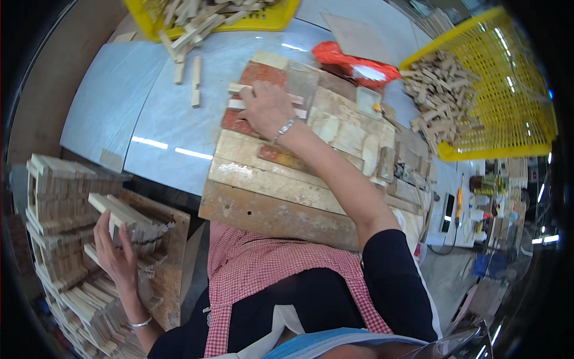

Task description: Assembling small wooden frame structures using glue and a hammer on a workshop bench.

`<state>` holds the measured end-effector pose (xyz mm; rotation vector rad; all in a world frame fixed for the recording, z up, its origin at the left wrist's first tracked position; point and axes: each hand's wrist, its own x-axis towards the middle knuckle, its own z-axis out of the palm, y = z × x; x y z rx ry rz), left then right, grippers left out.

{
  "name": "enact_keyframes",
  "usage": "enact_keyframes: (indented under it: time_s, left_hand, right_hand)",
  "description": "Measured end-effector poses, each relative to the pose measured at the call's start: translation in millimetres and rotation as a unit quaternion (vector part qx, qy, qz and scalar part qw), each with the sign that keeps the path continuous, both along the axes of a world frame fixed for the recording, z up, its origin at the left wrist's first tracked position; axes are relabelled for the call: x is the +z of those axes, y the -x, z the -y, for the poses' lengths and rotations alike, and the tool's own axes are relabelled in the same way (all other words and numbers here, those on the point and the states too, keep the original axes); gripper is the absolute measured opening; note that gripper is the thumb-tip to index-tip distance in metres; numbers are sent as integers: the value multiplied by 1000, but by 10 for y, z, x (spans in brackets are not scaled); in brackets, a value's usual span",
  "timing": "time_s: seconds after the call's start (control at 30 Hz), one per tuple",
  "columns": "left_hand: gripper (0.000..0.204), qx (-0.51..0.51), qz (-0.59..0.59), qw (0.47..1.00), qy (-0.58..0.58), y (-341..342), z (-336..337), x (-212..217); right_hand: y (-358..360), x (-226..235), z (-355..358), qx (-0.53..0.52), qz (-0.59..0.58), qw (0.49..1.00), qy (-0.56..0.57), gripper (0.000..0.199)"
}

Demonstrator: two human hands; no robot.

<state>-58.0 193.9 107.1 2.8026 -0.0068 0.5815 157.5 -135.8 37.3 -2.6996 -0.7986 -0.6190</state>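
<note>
On a worn wooden work board, my right hand lies over two short parallel wooden strips, its fingers curled down onto them. Under the strips is a reddish patch of the board; my palm hides their middle parts. Low at the left, my left hand has its fingers apart at the stacked wooden pieces. Its fingertips are at the front end of a pale piece on the upper row, and whether they touch it I cannot tell.
Tall stacks of wooden pieces stand at the left. A yellow basket of loose sticks is at the back, with a few sticks beside it. At the right, another yellow basket holds small blocks. A red plastic bag lies behind the board.
</note>
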Motion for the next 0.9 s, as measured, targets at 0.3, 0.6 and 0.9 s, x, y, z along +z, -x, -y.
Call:
enact_keyframes:
  time_s: [0.3,0.6,0.9]
  left_hand:
    - [35,-201,-60,971,111,-533,1055,-309]
    - [36,-398,-49,904,150,-1208,2098,-548]
    - [35,-495,15,866,70,-1545,2973,-767]
  right_hand:
    - [48,455,1054,-150,-177,929,-287,28]
    - [-23,-161,1689,-227,-336,819,-406,37]
    - [65,-433,1561,-226,-244,907,-258,36]
